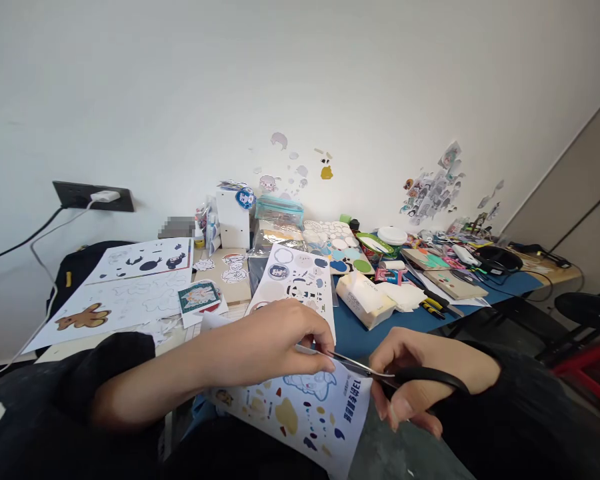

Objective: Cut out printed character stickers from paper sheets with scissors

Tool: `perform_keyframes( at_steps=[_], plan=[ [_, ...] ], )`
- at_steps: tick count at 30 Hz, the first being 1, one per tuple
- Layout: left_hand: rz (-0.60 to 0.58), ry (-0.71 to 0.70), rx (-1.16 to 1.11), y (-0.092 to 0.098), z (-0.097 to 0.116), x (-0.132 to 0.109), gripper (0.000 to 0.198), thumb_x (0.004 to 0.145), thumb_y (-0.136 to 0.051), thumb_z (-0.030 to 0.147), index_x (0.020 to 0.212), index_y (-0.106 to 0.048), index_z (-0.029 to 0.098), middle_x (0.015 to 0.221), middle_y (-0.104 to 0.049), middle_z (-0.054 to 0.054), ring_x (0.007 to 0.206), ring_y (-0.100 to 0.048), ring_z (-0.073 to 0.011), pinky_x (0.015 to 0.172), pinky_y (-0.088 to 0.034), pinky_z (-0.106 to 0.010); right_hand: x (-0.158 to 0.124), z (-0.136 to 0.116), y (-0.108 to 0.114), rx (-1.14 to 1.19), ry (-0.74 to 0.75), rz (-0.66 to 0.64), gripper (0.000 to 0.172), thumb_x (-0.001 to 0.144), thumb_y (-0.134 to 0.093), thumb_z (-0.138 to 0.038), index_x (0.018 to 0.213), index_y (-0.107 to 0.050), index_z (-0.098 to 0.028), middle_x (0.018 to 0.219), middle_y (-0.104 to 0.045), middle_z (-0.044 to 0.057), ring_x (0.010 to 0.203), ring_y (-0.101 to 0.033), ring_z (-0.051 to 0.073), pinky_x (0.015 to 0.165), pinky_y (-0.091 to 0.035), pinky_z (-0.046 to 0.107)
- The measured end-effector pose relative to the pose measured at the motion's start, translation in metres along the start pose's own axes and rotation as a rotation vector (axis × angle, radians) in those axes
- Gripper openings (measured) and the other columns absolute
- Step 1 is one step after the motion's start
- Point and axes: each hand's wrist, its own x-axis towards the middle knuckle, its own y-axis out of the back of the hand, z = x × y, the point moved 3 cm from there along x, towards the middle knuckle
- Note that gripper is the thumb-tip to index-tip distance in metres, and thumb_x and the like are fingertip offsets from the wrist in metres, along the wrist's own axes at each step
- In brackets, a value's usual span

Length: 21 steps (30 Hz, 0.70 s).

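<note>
My left hand is closed in a pinch on a printed sheet of coloured cut-out shapes, holding it low in front of me. My right hand grips black-handled scissors, fingers through the loops. The blades point left and meet the sheet's upper edge right beside my left fingertips. Both forearms wear dark sleeves pushed back from the wrists.
A blue-topped desk holds printed sticker sheets, a large white sheet with a brown bear, a tissue pack, boxes, tape and tools. Stickers cover the wall. A power strip is at the left; a black chair at the right.
</note>
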Motion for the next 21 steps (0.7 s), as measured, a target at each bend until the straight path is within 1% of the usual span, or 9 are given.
perform_keyframes(
  at_steps=[2,8,16,21],
  plan=[
    [0.013,0.009,-0.005,0.0,0.003,-0.002,0.009,0.083,-0.062,0.026,0.081,-0.068,0.018,0.079,-0.067,0.002,0.074,-0.058,-0.0115,0.066,-0.038,-0.022,-0.003,-0.004,-0.002,0.021,-0.028,-0.011,0.022,0.075,-0.07,-0.035,0.081,-0.069,-0.013,0.06,-0.058,-0.002,0.042,-0.048,0.005,0.047,-0.04,0.016],
    [0.024,-0.014,-0.036,-0.002,0.013,-0.008,0.01,0.084,-0.061,0.027,0.079,-0.067,0.02,0.075,-0.063,0.003,0.07,-0.055,-0.011,0.064,-0.037,-0.021,-0.013,-0.01,-0.009,0.055,-0.105,0.022,0.02,0.073,-0.072,-0.034,0.079,-0.07,-0.015,0.047,-0.053,-0.005,0.04,-0.047,0.006,0.044,-0.037,0.015],
    [0.004,-0.017,-0.019,-0.001,0.021,-0.011,0.011,0.085,-0.06,0.027,0.078,-0.064,0.02,0.075,-0.063,0.004,0.072,-0.055,-0.0105,0.064,-0.036,-0.02,-0.023,-0.015,-0.015,-0.032,-0.143,0.081,0.017,0.074,-0.071,-0.033,0.076,-0.068,-0.016,0.045,-0.052,-0.006,0.037,-0.046,0.005,0.039,-0.035,0.014],
    [0.007,-0.017,0.006,0.001,0.024,-0.009,0.011,0.085,-0.06,0.025,0.076,-0.064,0.019,0.073,-0.062,0.004,0.071,-0.055,-0.01,0.064,-0.035,-0.02,-0.02,-0.022,-0.016,-0.007,-0.148,0.079,0.018,0.071,-0.073,-0.032,0.077,-0.068,-0.016,0.045,-0.053,-0.005,0.038,-0.046,0.005,0.04,-0.036,0.013]
  ],
)
